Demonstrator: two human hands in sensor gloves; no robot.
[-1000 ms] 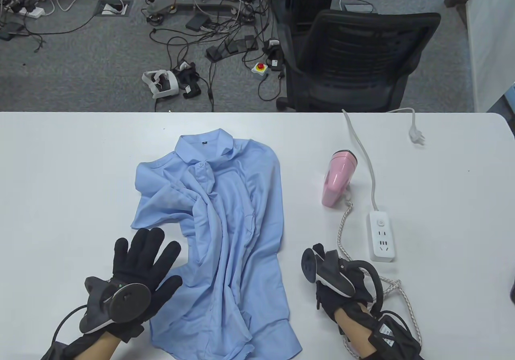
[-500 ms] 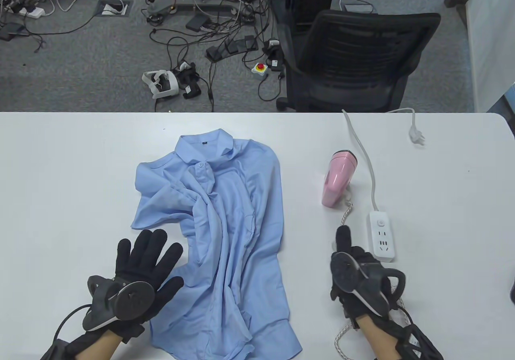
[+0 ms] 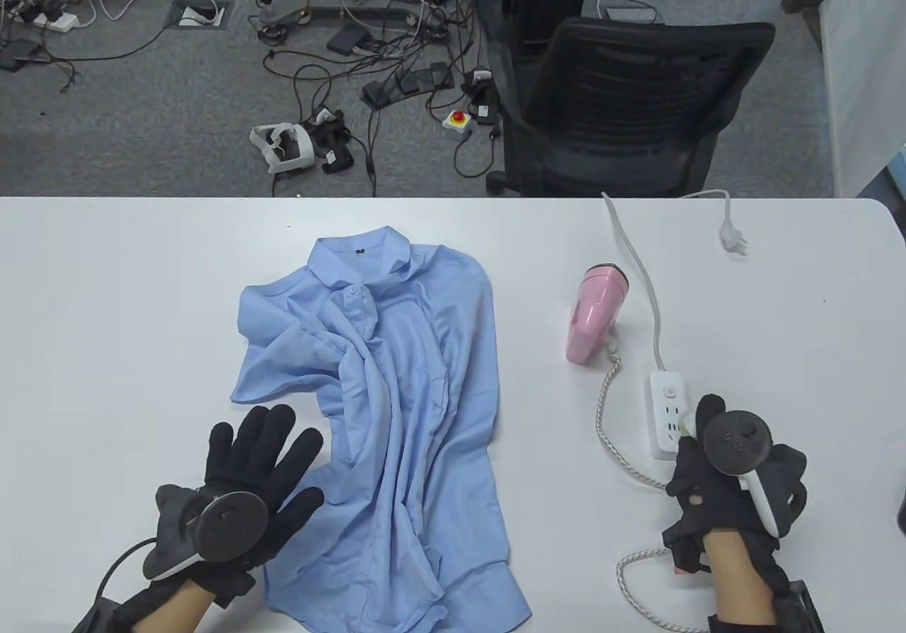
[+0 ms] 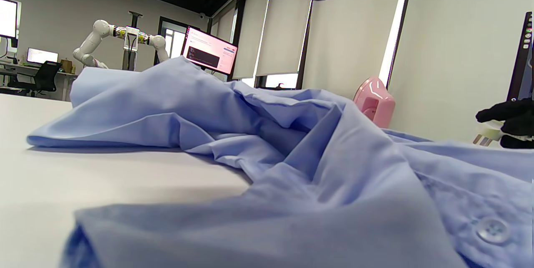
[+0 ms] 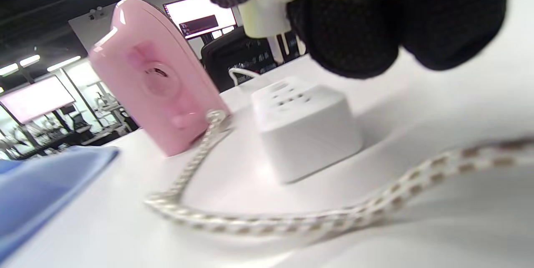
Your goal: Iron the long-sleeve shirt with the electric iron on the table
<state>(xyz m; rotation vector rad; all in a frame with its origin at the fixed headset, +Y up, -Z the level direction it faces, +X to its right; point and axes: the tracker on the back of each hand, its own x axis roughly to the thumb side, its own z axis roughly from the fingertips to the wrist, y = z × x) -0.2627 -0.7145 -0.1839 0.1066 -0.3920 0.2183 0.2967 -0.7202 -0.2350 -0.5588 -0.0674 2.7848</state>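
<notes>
A crumpled light-blue long-sleeve shirt (image 3: pixel 396 406) lies mid-table, collar at the far end; it fills the left wrist view (image 4: pixel 292 168). A pink iron (image 3: pixel 594 314) stands on end right of it, also visible in the wrist views (image 4: pixel 373 101) (image 5: pixel 154 76). Its braided cord (image 3: pixel 612 428) runs to my right hand (image 3: pixel 697 442), which pinches the iron's white plug (image 5: pixel 263 13) just over the near end of the white power strip (image 3: pixel 669 413) (image 5: pixel 304 130). My left hand (image 3: pixel 265 449) lies flat with fingers spread, at the shirt's left edge.
The power strip's own white cable (image 3: pixel 640 265) runs to the table's far edge, its plug (image 3: pixel 732 240) lying loose there. A black office chair (image 3: pixel 623 102) stands beyond the table. Cables litter the floor.
My right hand has moved right and away from me, from beside the shirt's hem to the power strip, bringing the iron's plug and cord with it. My left hand has barely moved.
</notes>
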